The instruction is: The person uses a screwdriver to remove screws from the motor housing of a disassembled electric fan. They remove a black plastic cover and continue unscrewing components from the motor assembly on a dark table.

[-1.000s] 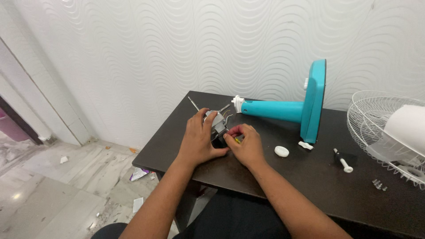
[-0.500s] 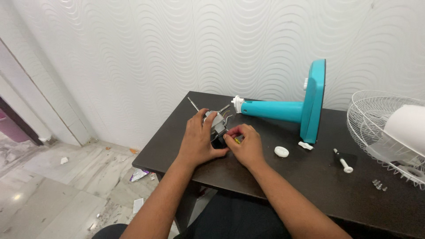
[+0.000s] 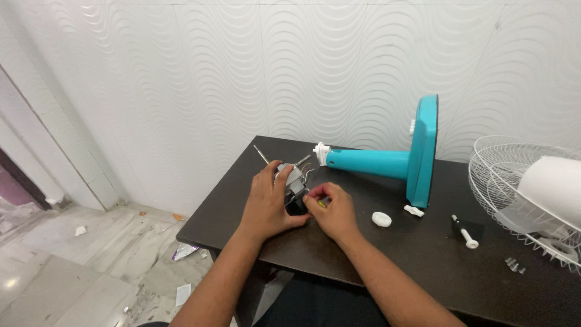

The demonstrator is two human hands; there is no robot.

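On the dark table (image 3: 423, 254), my left hand (image 3: 267, 201) wraps around a small grey fan motor (image 3: 295, 180) with a metal shaft sticking out toward the wall. Thin wires run from the motor. Beside it, my right hand (image 3: 333, 209) pinches a small yellow-tipped piece (image 3: 321, 203) against the motor's side. Much of the motor is hidden by my fingers.
A teal fan stand (image 3: 387, 162) lies on its side behind my hands. A white round cap (image 3: 381, 219), a small white clip (image 3: 414, 211) and a black-and-white screwdriver (image 3: 465, 231) lie to the right. A white wire fan guard (image 3: 514, 181) sits at the far right edge.
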